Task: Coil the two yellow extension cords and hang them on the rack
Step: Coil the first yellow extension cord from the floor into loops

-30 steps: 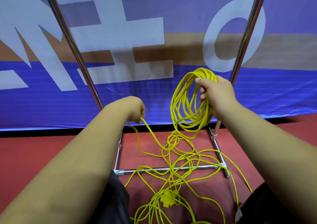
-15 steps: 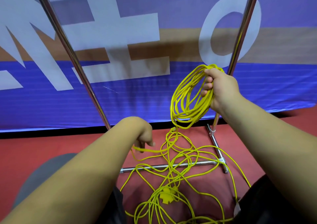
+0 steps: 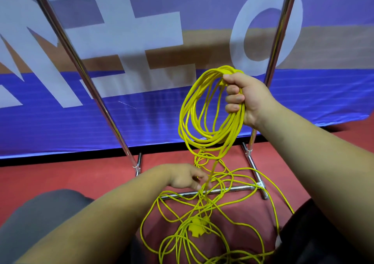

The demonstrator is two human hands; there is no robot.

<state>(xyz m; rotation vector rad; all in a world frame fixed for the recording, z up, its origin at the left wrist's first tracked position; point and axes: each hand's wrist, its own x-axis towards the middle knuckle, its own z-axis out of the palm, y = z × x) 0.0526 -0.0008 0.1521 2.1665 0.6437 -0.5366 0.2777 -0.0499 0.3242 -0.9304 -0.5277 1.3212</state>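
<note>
One coil part-wound, the remainder loose on the floor

Item 1, grip. Right hand: closed round the top of the coil, fingers wrapped over a thick bundle of loops. The coil is held up in the air, just in front of the right upright of the rack, and hangs as an uneven oval.

Item 2. Left hand: low, with its fingertips at the single strand that drops from the coil. The hand is blurred, so whether it pinches that strand cannot be told.

Item 3. Loose cord: thin, limp and bright yellow, in slack, crossing loops on the red floor, draped over the rack's base crossbar. A yellow socket block lies in the heap. Whether the heap is one cord or two cannot be told.

Handling note, as judgement. Match each new loop to those already held. Let the strand slide through the left fingers so crossings fall out before they reach the coil. Lift cord clear of the crossbar, as dragging would probably snag it. Nothing is hung yet.
</note>
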